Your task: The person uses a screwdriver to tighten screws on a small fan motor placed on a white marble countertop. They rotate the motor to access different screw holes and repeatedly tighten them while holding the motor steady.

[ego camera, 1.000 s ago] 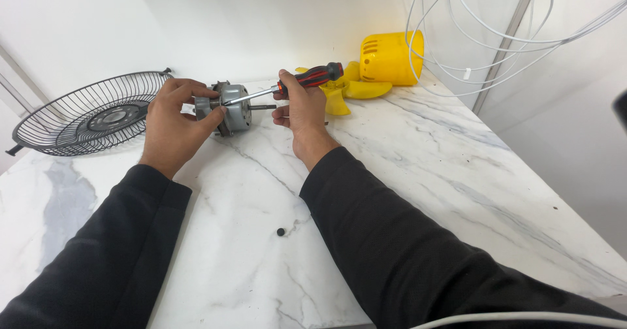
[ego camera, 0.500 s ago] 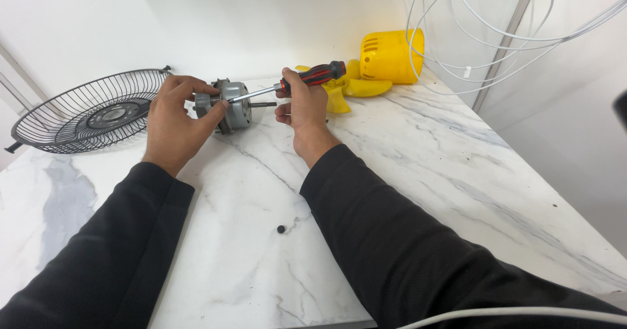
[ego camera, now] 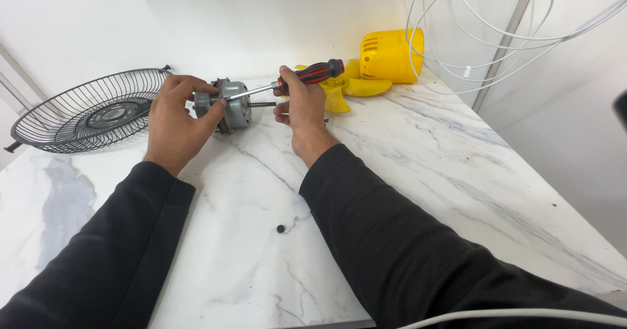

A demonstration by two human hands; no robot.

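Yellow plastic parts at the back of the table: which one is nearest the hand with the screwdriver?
The yellow fan blade, lying flat just behind the right hand. The yellow cylindrical housing lies farther back, near the white cables.

Marble-look table [ego camera: 424, 153] is looking smooth and glossy, grey motor [ego camera: 233, 105] is showing dull metal, screwdriver [ego camera: 304, 78] grip's shiny plastic, yellow housing [ego camera: 390, 55] at 1 o'clock glossy plastic.
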